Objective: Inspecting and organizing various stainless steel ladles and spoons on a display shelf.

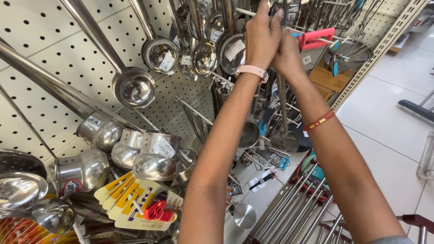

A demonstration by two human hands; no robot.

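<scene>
1. We see both hands raised to the top of the pegboard, at about 12 o'clock in the head view. The left hand is clenched around the top of a long steel handle. The right hand is pressed just behind it and looks closed on the same handle, though its fingers are mostly hidden.
2. The thing held is a long-handled steel spatula. Its shaft drops straight down from the hands toward 6 o'clock, and its flat end hangs free in front of the lower hooks, between the two forearms.
3. Handling, our judgement: stiff stainless steel, no flex, moderately light. The weight sits at the bottom, so it will swing like a pendulum if gripped only at the top.
4. The polished surface is likely slippery. It is not fragile, but it will clang against its neighbours.
5. Best hold, our judgement: the upper handle near the hanging hole, one hand there and the other lower on the shaft to steady it.
6. Neighbours: steel ladles hang at 9 to 11 o'clock, steel cups at 8 o'clock, and yellow carded tools at 7 o'clock.
7. A red-handled item sits at 1 o'clock, touching nothing we hold. A bundle of steel rods lies at 5 o'clock.
8. A pink watch strap is on the left wrist and a red bangle on the right.
</scene>
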